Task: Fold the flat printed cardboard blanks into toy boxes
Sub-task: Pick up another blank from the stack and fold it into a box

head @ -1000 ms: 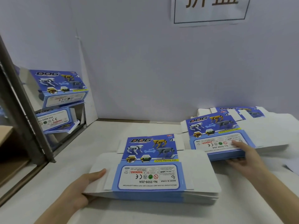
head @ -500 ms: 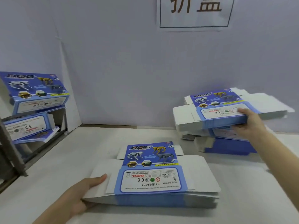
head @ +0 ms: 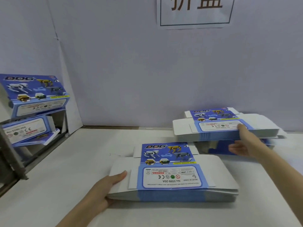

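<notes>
Presently: left hand pinching left end of near stack, long axis left-right; right hand, well apart, gripping bundle above far pile.

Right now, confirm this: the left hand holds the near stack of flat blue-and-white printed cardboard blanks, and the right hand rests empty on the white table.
Wrong on the right hand: the head view shows it gripping a farther stack of the same blanks. The left hand does hold the near stack.

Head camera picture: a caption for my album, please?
Left hand holds near blank stack; right hand grips far blank stack.
</notes>
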{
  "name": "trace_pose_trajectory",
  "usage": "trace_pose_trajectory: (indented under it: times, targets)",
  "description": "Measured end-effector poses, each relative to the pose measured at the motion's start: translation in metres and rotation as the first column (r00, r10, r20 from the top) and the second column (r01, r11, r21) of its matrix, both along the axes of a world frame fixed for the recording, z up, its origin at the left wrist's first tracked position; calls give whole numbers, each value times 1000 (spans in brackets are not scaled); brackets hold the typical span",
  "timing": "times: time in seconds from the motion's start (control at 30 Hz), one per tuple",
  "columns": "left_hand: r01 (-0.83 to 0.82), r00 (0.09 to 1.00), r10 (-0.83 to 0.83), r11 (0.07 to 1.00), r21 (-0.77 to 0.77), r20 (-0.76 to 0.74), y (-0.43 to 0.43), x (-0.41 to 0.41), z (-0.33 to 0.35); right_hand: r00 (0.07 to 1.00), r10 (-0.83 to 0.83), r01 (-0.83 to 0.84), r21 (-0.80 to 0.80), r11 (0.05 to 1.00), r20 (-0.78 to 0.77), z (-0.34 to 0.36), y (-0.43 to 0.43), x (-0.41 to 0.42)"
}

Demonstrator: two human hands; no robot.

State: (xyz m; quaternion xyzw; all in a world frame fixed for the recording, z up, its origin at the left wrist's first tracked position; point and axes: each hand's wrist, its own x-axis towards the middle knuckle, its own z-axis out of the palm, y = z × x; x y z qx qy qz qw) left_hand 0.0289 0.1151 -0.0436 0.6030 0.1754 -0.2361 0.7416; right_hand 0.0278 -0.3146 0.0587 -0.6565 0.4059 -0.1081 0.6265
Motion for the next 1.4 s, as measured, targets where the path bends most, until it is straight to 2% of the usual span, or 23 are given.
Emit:
trace_pose_trajectory:
  times: [0.07, 0.17, 0.3, 0.4, 0.47, 0.5, 0.53, 0.57, 0.6, 0.63, 0.67, 0.7, 0.73, 0.77, 0.83, 0.93, 1.0, 1.1, 1.17, 1.2, 1.27, 1.33, 1.4]
  targets:
    - [48, 998, -51, 997, 67, 48, -12, 0, 11, 964, 131, -186, -240, 953, -230, -1, 11, -8]
    - [69, 993, -89, 973, 218, 82, -13, 6, 23, 895, 144, -396, -604, 692, -421, -8, 37, -15]
    - [-18, 968, -72, 936, 352, 241, -17, 4, 16, 762, 336, -642, -577, 505, -553, -40, 60, -20]
    - [-82, 926, -141, 830, 551, 350, -17, -1, 14, 707, 394, -707, -604, 368, -587, -55, 63, -25]
    - [-35, 919, -274, 657, 753, 282, -12, -3, 21, 703, 385, -710, -623, 328, -598, -56, 60, -26]
    - [-8, 914, -351, 490, 872, 206, -11, -4, 27, 696, 390, -716, -616, 327, -603, -56, 59, -26]
    - [-35, 909, -395, 242, 970, 132, -13, -5, 33, 692, 400, -720, -605, 338, -600, -56, 58, -25]
    - [-147, 894, -429, -8, 989, 130, -18, -8, 41, 692, 410, -721, -592, 360, -594, -56, 57, -24]
    - [-309, 838, -506, -136, 941, 202, -27, -13, 49, 692, 419, -721, -579, 381, -587, -56, 57, -22]
    - [-453, 725, -612, -79, 888, 315, -39, -19, 56, 691, 425, -723, -570, 390, -585, -55, 57, -21]
    - [-478, 590, -708, 82, 875, 388, -51, -25, 61, 686, 429, -728, -567, 386, -588, -54, 57, -21]
    - [-394, 457, -785, 243, 886, 419, -62, -31, 62, 683, 431, -730, -570, 377, -591, -53, 57, -21]
    - [-263, 330, -864, 303, 916, 381, -74, -38, 60, 679, 432, -734, -570, 369, -594, -53, 57, -22]
    - [-186, 221, -929, 259, 948, 297, -86, -44, 56, 677, 434, -735, -568, 370, -595, -52, 58, -23]
    - [-243, 74, -982, 150, 959, 172, -97, -54, 43, 682, 430, -732, -559, 390, -592, -47, 59, -27]
    - [-426, -53, -960, 270, 863, 274, -90, -57, 37, 717, 438, -695, -607, 386, -542, -31, 60, -35]
    - [-433, -119, -971, 238, 869, 207, -79, -58, 43, 732, 485, -666, -653, 361, -478, -13, 64, -44]
    - [-565, -274, -898, 441, 697, 345, -63, -51, 69, 761, 583, -576, -711, 404, -284, 22, 65, -54]
    - [-673, -309, -837, 528, 518, 452, -55, -39, 103, 829, 551, -325, -721, 612, 94, 48, 61, -60]
    - [-735, -278, -806, 529, 425, 522, -51, -34, 123, 820, 461, -146, -656, 741, 338, 61, 58, -63]
    - [-771, -179, -586, 583, 258, 790, -49, -26, 154, 708, 240, 98, -429, 898, 664, 81, 57, -68]
    - [-705, -70, -242, 698, 124, 968, -59, -27, 172, 662, 254, 85, -407, 909, 705, 86, 72, -67]
    - [-603, 46, -40, 795, 60, 998, -80, -27, 177, 648, 405, -76, -474, 877, 645, 79, 98, -60]
